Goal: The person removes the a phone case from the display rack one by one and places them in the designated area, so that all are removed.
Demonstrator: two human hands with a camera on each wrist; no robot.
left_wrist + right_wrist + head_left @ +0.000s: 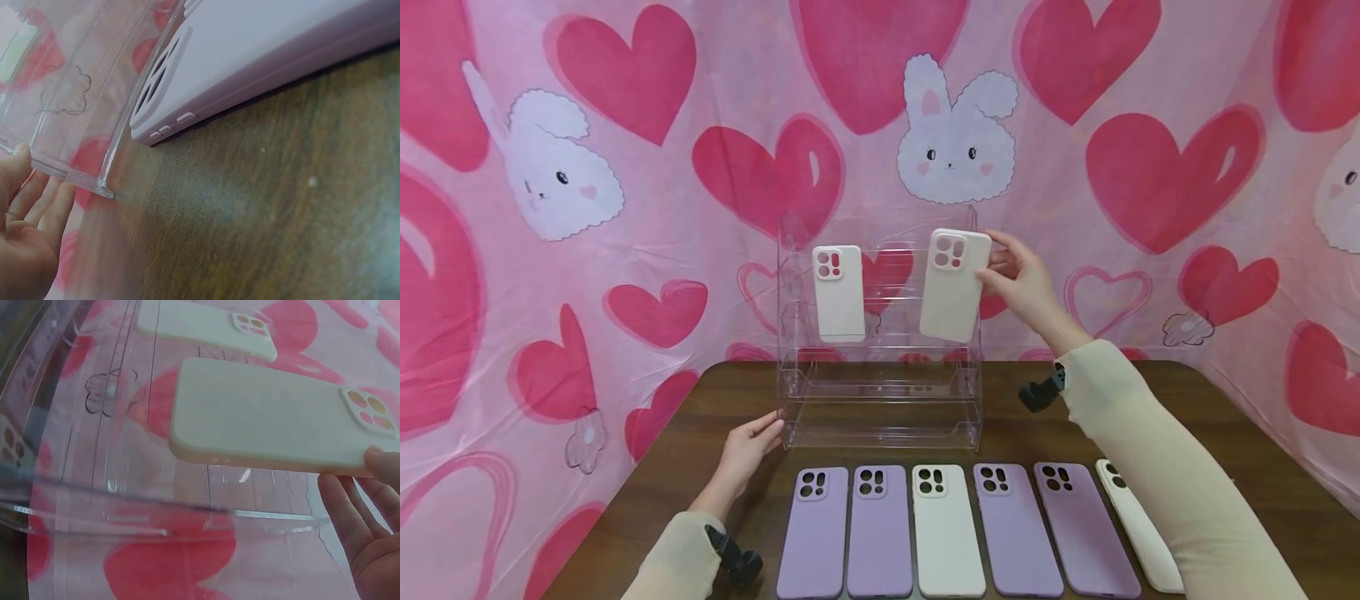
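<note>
A cream phone case [955, 292] is pinched at its upper right edge by my right hand [1018, 279], thumb on its back face. It stands slightly tilted in front of the upper tiers of a clear acrylic display rack [880, 437]. To its left, a white phone case [841, 304] stands upright on the rack. My left hand [748, 446] holds the rack's lower left side edge, thumb [19, 165] and fingertips at the clear panel in the left wrist view. In the right wrist view the held case's camera cutouts sit near the thumb.
A row of phone cases lies on the wooden table [670, 475] before the rack: several purple, such as the leftmost purple case [812, 542], a white case [949, 542], and a cream case [1138, 525] partly behind my right sleeve. A pink heart-print cloth [737, 67] hangs behind.
</note>
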